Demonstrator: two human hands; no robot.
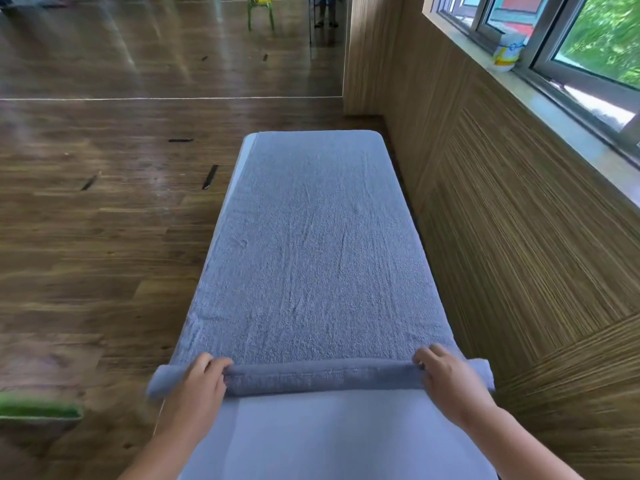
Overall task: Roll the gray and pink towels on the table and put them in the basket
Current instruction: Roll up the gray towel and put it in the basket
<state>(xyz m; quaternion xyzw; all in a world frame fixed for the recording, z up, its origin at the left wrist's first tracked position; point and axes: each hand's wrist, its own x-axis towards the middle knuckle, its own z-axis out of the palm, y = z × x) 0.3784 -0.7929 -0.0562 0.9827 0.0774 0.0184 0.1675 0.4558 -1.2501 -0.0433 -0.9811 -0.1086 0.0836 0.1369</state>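
A gray towel (311, 244) lies spread lengthwise over a long pale table (311, 438). Its near end is turned into a thin roll (322, 377) that spans the table's width and sticks out past both sides. My left hand (199, 382) grips the roll near its left end, fingers curled over the top. My right hand (446, 379) grips it near the right end in the same way. No pink towel and no basket are in view.
A wood-panelled wall (519, 254) runs close along the table's right side, with a window sill and a white container (506, 53) above. Wooden floor (104, 220) lies to the left. A green object (38, 408) sits at the left edge, a green chair (260, 10) far back.
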